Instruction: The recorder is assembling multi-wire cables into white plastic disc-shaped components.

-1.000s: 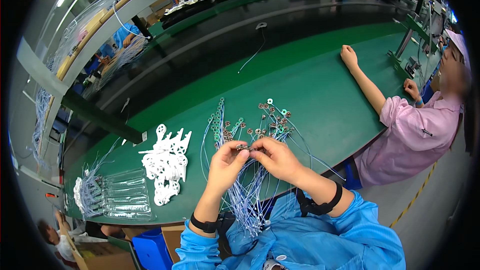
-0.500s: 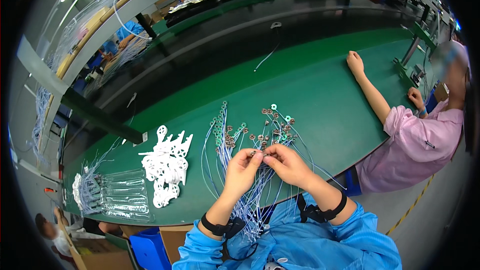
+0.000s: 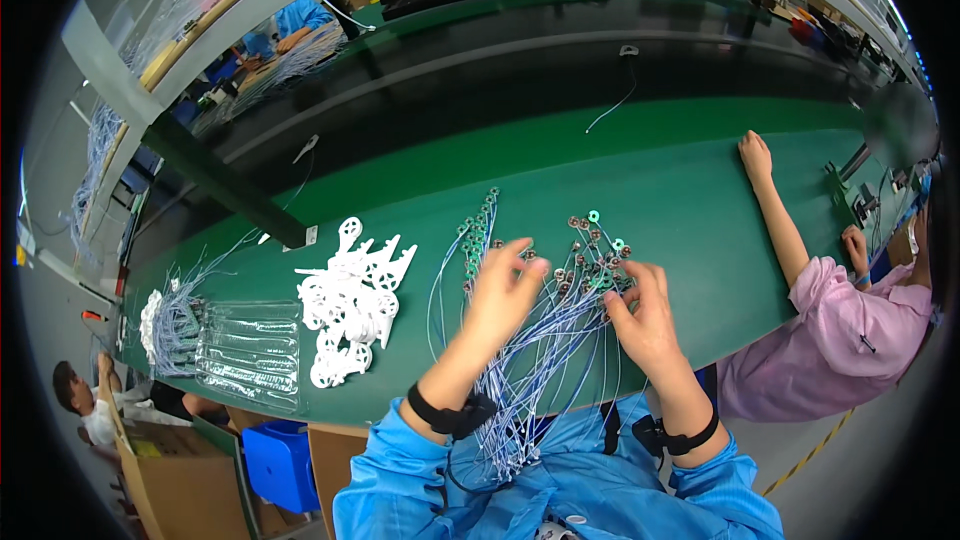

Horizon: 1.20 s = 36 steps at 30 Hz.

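A bundle of thin blue-and-white wires with small round metal-and-green parts at their far ends lies on the green table in front of me. My left hand hovers at the bundle's left side, its thumb and fingers apart. Beside it, a second row of green-ended wires fans out toward the far side. My right hand is at the right edge of the round parts, with thumb and fingers spread around a few of them. Whether its fingertips touch any part is hard to see.
Left of the wires lies a pile of white plastic pieces. Farther left are a clear plastic tray and another wire bundle. A dark post rises from the table. At right, a pink-sleeved person's arm rests on it.
My hands were together, pinching at a small part over the wires. They have moved apart and their fingers have opened. The whole view has shifted slightly.
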{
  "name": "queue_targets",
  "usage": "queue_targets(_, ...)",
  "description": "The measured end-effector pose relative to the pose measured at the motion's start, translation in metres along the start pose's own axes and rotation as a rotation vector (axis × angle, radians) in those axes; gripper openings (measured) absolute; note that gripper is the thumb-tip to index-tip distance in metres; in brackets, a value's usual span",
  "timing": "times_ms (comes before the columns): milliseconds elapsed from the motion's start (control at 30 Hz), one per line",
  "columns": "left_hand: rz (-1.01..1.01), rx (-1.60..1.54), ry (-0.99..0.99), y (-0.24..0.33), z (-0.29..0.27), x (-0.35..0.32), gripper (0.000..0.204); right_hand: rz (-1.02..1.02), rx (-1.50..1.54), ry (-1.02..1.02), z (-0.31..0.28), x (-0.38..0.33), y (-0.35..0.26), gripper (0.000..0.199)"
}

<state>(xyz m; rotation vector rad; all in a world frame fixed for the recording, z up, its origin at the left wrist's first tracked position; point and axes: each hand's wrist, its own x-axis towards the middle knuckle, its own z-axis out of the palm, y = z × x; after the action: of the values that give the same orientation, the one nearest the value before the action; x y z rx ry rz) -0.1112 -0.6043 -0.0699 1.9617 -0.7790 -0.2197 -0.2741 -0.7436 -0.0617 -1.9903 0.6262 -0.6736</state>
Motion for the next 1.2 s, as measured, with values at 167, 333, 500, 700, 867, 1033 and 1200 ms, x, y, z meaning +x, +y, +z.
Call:
queue_targets(167, 0.007, 0.500, 0.214, -0.046, -0.041, 0.015, 0.038, 0.007, 0.078, -0.073, 0.004, 0.001, -0.005, 0.032)
queue_targets(333, 0.055, 0.430, 0.177, -0.046, -0.051, 0.018, 0.025, -0.008, 0.143, -0.146, 0.014, -0.001, -0.009, 0.029)
queue_targets(500, -0.209, -0.174, 0.078, -0.008, -0.048, 0.007, 0.022, -0.018, 0.326, -0.244, 0.021, -0.004, -0.011, 0.027)
queue_targets(700, -0.085, -0.634, -0.154, 0.033, -0.030, -0.025, 0.019, 0.072, 0.771, -0.292, 0.026, 0.005, -0.030, 0.031)
queue_targets(867, 0.470, 0.090, -0.004, 0.050, -0.015, -0.047, 0.027, 0.118, 0.771, -0.304, 0.012, 0.008, -0.040, 0.031)
queue_targets(1033, 0.266, -0.366, -0.098, 0.047, -0.003, -0.050, 0.027, 0.208, 0.821, -0.371, 0.003, 0.007, -0.034, 0.026)
queue_targets(1200, -0.127, -0.584, -0.481, 0.035, -0.003, -0.038, 0.028, 0.148, 0.853, -0.371, 0.000, 0.005, -0.028, 0.020)
